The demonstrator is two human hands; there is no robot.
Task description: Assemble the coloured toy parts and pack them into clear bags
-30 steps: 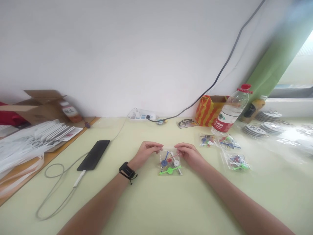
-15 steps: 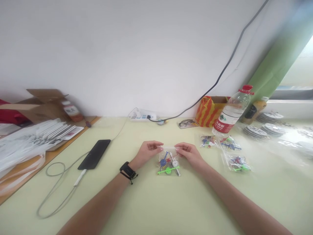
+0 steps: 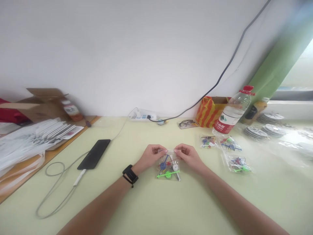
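Note:
A small clear plastic bag (image 3: 168, 168) hangs between my hands, low over the pale green table (image 3: 156, 209). Inside it show blue, white, green and red plastic pieces with thin arms. My left hand (image 3: 153, 156), with a black watch (image 3: 130, 174) on the wrist, pinches the bag's top left corner. At the top right corner my right hand (image 3: 188, 156) pinches the bag. Further right lie similar filled bags, one nearer (image 3: 238, 163) and others behind it (image 3: 228, 143).
Left of my hands lies a black phone (image 3: 94, 154) with a cable. A power strip (image 3: 143, 116) sits by the wall. To the right stand a striped bag (image 3: 207, 111), a large water bottle (image 3: 231, 114) and stacked discs (image 3: 255, 132). White packets (image 3: 46, 133) cover the left side.
Both hands have moved slightly down toward me with the bag's top edge. The left hand has shifted right, and the fingertips are closer together.

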